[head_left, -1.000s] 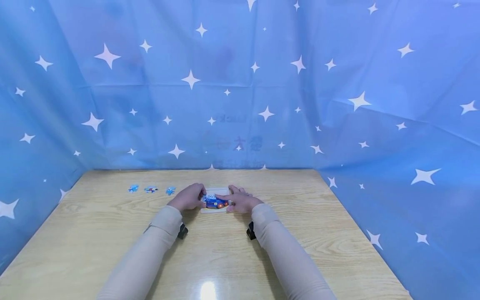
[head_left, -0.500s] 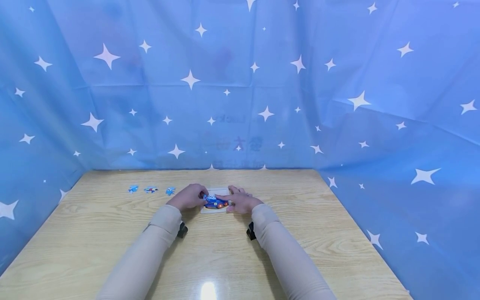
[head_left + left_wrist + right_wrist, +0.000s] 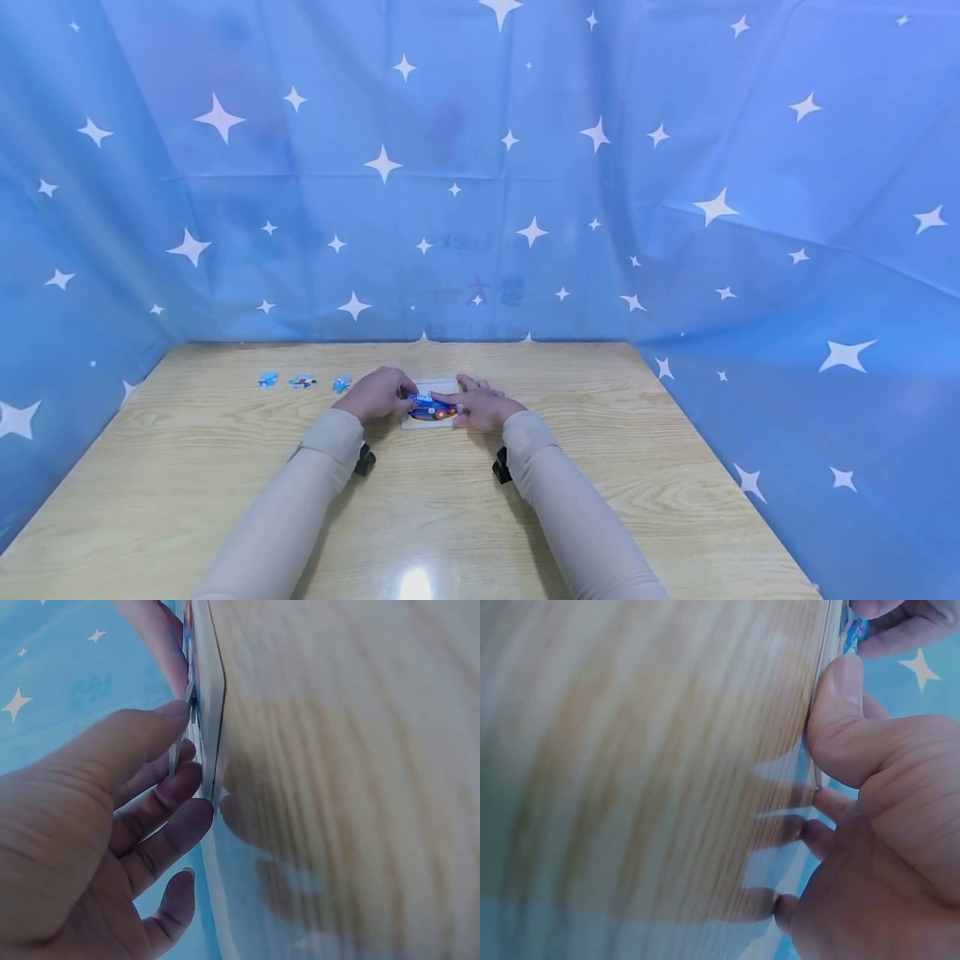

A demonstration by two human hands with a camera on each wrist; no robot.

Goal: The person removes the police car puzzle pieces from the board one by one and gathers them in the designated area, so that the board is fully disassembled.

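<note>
A small jigsaw puzzle board [image 3: 431, 423] with a pale frame lies flat near the far side of the table. Its picture [image 3: 433, 411] shows a blue vehicle with orange-red round parts. At the board's left side, my left hand [image 3: 375, 394] pinches a thin puzzle piece [image 3: 175, 754] between thumb and fingers, tilted up over the board. My right hand [image 3: 483, 406] holds the board's right side, thumb at the near edge, index finger reaching onto the picture. In the right wrist view, the right thumb [image 3: 838, 712] presses at the board's edge and the other fingertips meet the tabletop.
Three loose blue puzzle pieces lie in a row left of the board: a left one [image 3: 267, 380], a middle one with some red [image 3: 303, 381] and a right one [image 3: 341, 384]. A blue star-patterned curtain [image 3: 480, 208] stands behind the wooden table [image 3: 450, 517].
The puzzle board's near-edge strip, offset a second ago, now sits in line with the board. Both hands stay nearly in place; the head view has tipped slightly upward.
</note>
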